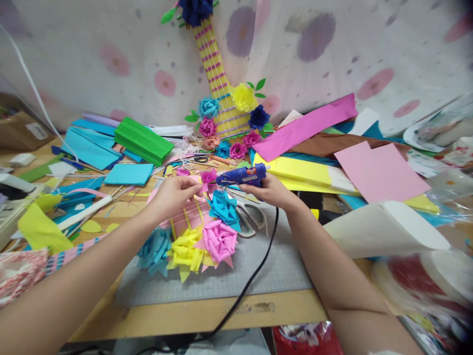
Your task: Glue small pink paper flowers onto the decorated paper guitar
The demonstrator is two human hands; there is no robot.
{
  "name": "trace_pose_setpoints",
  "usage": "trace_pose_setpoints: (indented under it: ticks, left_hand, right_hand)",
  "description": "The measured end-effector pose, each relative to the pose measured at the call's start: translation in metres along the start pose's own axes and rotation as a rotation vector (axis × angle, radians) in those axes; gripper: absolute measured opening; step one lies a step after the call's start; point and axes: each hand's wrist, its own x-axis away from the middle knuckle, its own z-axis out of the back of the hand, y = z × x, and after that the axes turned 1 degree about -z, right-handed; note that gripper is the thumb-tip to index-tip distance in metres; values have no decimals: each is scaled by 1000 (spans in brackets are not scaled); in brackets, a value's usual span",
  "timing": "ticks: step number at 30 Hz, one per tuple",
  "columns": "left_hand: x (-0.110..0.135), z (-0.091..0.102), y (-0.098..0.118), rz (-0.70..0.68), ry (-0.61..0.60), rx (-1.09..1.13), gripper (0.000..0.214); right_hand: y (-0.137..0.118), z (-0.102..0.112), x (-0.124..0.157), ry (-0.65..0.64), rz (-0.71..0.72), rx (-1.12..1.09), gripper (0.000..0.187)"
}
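Note:
My right hand [276,191] grips a blue hot glue gun [238,176], its nozzle pointing left. Close to that nozzle, the fingers of my left hand [176,195] are pinched together; what is between them, if anything, is too small to name. Beside the fingertips sits a small magenta paper flower [209,176]. Below both hands lies a pink paper guitar [182,223] with strings, partly covered by my left hand. Along its edge are a teal flower [224,209], a pink flower [220,240], a yellow flower [187,249] and another teal flower [155,250].
Scissors [247,231] lie right of the guitar on a grey cutting mat [273,276]. The glue gun's black cord [254,276] runs over the table's front edge. A yellow flowered guitar [212,59] stands behind. Crepe paper [143,140] and coloured sheets [382,172] crowd both sides.

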Motion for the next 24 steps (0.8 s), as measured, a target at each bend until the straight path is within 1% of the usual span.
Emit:
trace_pose_setpoints:
  ticks: [4,7,10,13,15,17,19,21,24]
  left_hand:
    - [-1,1,-1,6,-7,4,19]
    - [-1,1,0,11,-2,0,18]
    - [-2,1,2,11,-1,12,19]
    - [-2,3,3,18,6,31,21]
    - [-2,5,4,34,17,39,23]
    - [-2,6,5,52,31,42,25]
    - [-1,8,6,69,43,43,27]
    - [0,10,7,84,58,43,26]
    - [-1,14,6,84,87,30,22]
  right_hand:
    - [4,-1,-1,-23,40,15,44]
    - [7,-3,-2,-42,29,24,42]
    - [6,-1,-2,-35,15,25,42]
    - [4,3,-1,10,-13,27,42]
    - [7,6,-2,75,-57,13,44]
    - [17,8,-5,180,-109,7,47]
    - [33,7,-8,285,-158,39,50]
    - [51,5,-10,317,-198,86,50]
    - [73,2,-10,315,-257,145,51]
